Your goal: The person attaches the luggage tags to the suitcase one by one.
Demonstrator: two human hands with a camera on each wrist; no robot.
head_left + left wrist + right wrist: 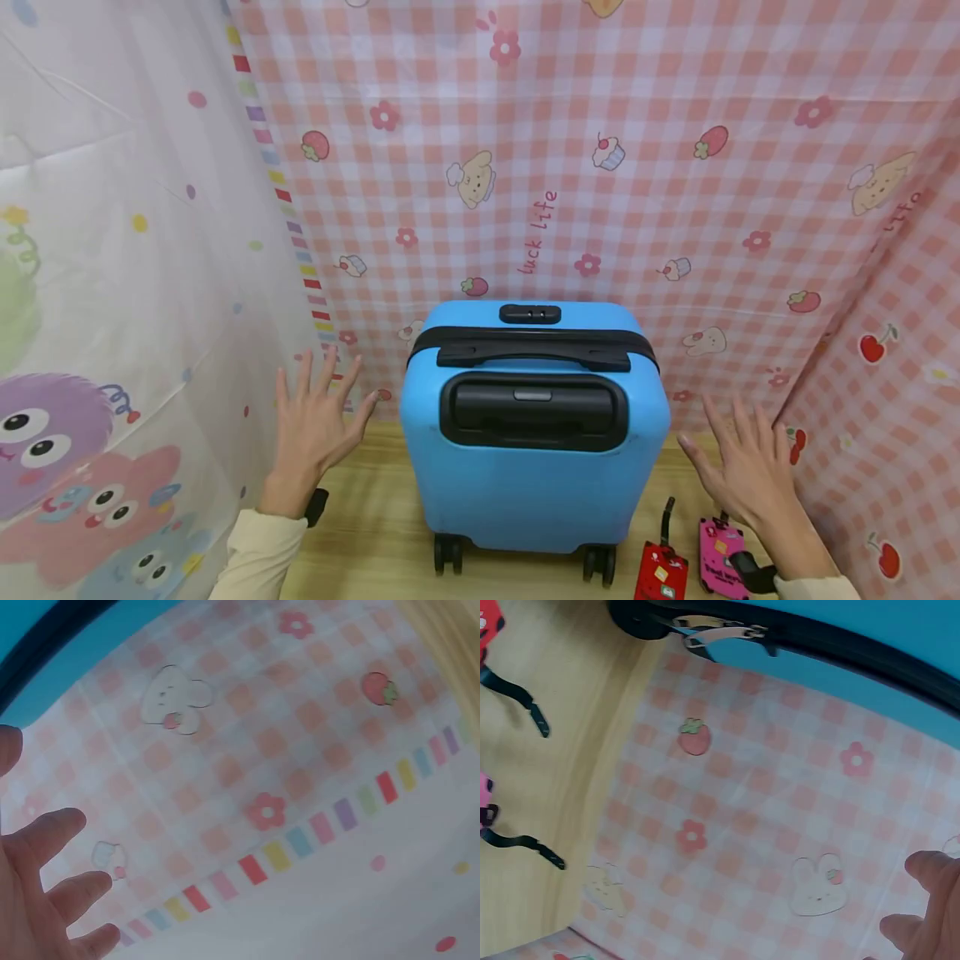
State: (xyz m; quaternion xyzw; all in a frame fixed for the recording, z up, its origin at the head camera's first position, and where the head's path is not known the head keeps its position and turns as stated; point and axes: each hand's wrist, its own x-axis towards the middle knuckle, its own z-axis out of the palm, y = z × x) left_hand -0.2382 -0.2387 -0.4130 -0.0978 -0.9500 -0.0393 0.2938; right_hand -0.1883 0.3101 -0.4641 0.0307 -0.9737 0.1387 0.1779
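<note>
Blue suitcase [532,492] stood upright on its wheels [448,554] in the middle of the head view, on a wood-look surface [360,508], between the 2 hands. Left hand [311,429] was raised to the left of the suitcase, fingers spread and straight, apart from it; right hand [746,467] was up on the other side, fingers also spread and straight, likewise apart from the suitcase. Both wrists wore black straps, and cream sleeves [258,546] showed at the forearms. Suitcase top had a black pull handle [534,406] sunk in its recess, then a black carry handle [534,358], a black zip seam and a black lock [530,314] farther back. 2 luggage tags lay on the wood-look surface at the suitcase's right: red tag [662,575] nearer the suitcase, pink tag [722,550] just beside it, partly hidden by the right wrist strap in the head view. Each tag had a black strap, and both straps showed in the right wrist view. Pink checked cloth [637,200] with printed flowers, strawberries and cupcakes hung behind; white cloth [225,333] with cartoon figures was at left, and cherry-print checked cloth [915,392] at right
</note>
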